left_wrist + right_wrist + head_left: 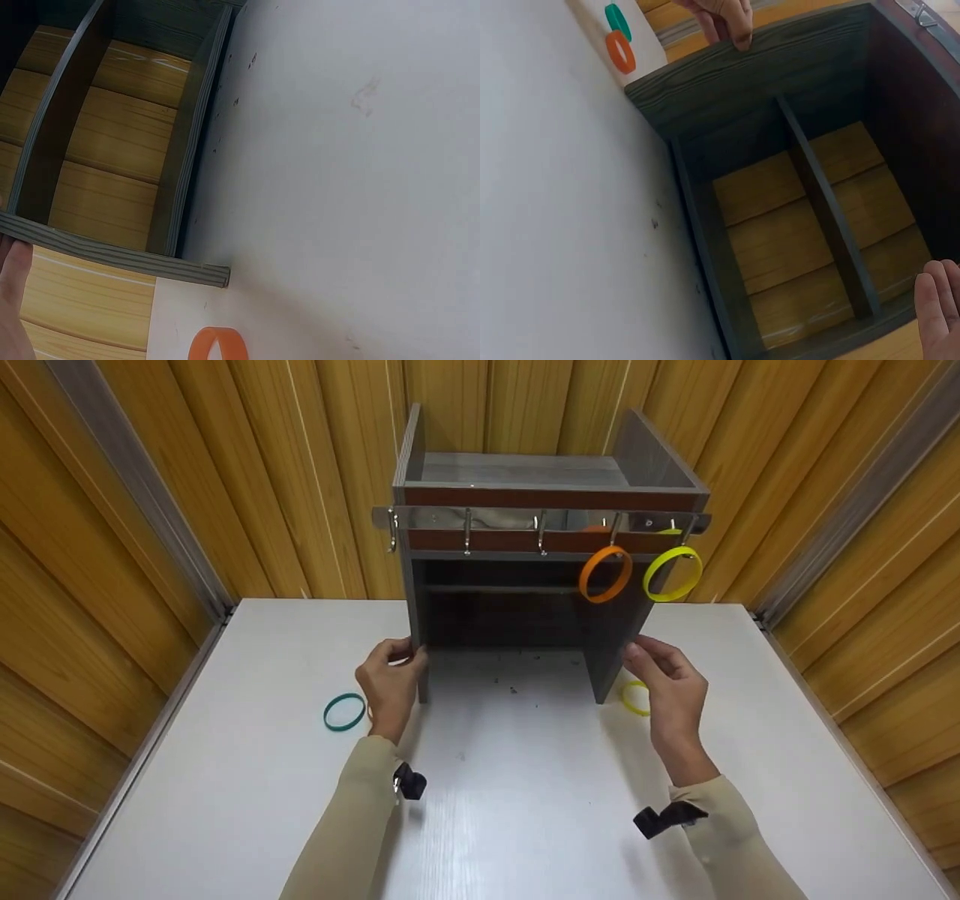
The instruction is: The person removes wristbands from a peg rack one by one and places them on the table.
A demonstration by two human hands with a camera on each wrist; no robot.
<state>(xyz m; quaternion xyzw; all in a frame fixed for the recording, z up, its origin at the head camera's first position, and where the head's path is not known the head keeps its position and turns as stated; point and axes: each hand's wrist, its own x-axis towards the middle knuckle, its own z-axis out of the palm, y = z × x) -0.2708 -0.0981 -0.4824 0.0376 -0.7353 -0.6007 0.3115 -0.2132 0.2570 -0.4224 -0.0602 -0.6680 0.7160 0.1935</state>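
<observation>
A grey wooden shelf unit (514, 491) with dark red panels stands on the white table. My left hand (391, 679) pinches the front edge of its left side panel (150, 259), thumb inside and fingers outside. Across from it, my right hand (675, 690) grips the right side panel (611, 660) at the front edge, its fingertips partly hidden. A metal hook rail (502, 519) runs across the upper front. From its two rightmost hooks hang an orange silicone wristband (584, 576) and a yellow silicone wristband (698, 579).
A teal wristband (326, 720) lies left of my left hand. Near it lies another orange wristband (620, 52), mostly hidden behind my wrist in the head view. Another yellow wristband (626, 701) lies beside my right hand. Wood-patterned walls (322, 472) close in the table (510, 825).
</observation>
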